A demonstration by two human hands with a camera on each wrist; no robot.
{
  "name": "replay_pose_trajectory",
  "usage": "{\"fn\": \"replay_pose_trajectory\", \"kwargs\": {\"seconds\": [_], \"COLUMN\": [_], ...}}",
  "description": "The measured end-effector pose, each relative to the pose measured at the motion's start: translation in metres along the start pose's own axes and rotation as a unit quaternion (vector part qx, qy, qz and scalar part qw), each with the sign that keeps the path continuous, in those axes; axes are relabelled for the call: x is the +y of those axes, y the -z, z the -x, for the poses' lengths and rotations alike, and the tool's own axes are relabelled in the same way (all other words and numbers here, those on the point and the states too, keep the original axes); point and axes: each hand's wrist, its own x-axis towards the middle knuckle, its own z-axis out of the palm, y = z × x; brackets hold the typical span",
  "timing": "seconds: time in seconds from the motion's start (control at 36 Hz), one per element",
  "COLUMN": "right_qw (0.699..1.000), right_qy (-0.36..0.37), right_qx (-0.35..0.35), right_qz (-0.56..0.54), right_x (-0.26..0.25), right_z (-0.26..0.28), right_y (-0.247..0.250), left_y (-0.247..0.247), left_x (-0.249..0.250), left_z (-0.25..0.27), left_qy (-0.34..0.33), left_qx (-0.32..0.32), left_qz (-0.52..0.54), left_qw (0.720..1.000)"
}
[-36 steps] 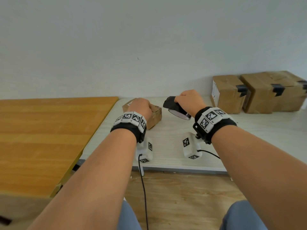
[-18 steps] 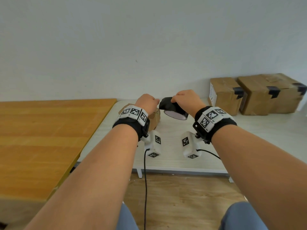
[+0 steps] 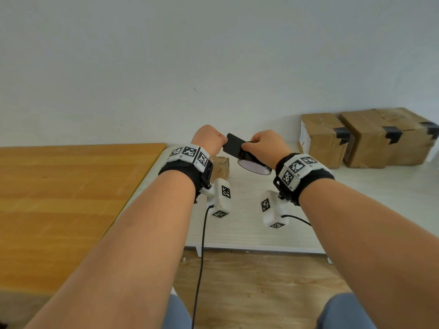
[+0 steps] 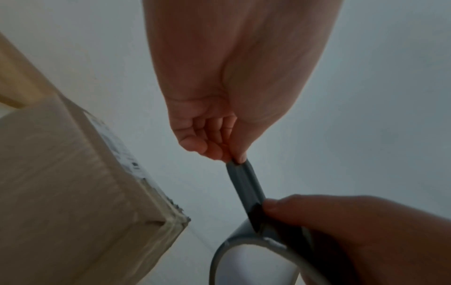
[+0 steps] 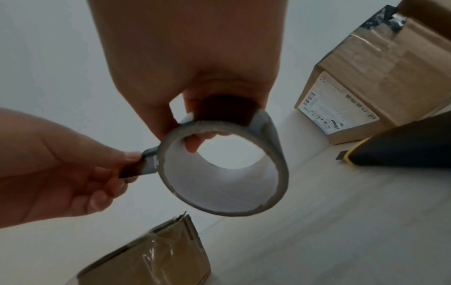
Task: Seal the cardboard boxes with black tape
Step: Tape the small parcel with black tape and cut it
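My right hand (image 3: 251,145) grips a roll of black tape (image 3: 253,163) above the white table (image 3: 249,231), with fingers inside its white core (image 5: 219,173). The left hand (image 3: 221,141) pinches the free end of the tape between thumb and fingertips (image 4: 238,159). A short black strip (image 3: 235,146) is stretched from that pinch to the roll. Below and behind the left wrist sits a small brown cardboard box (image 3: 221,166) on the table, its top mostly hidden by the wrist; it shows under the roll in the right wrist view (image 5: 156,256).
Two or more cardboard boxes with black tape on their edges (image 3: 323,141) (image 3: 387,138) stand at the back right against the wall. An orange wooden tabletop (image 3: 61,200) adjoins on the left. A dark object with a yellow edge (image 5: 402,146) lies near the labelled box.
The left hand left the small box, rose to the roll and took the tape end. Both hands lifted, and a short strip has been pulled off the roll.
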Motion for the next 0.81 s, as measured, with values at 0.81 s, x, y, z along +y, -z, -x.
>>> {"fn": "replay_pose_trajectory", "kwargs": {"seconds": [0.81], "right_qw": [0.983], "right_qy": [-0.058], "right_qx": [-0.041], "right_qz": [0.170], "right_x": [-0.028], "right_z": [-0.029], "right_y": [-0.020], "left_y": [-0.010], "left_x": [-0.028], "left_z": [-0.041], "left_qy": [0.117], "left_qx": [-0.035], "left_qz": [-0.079], "left_qw": [0.989]}}
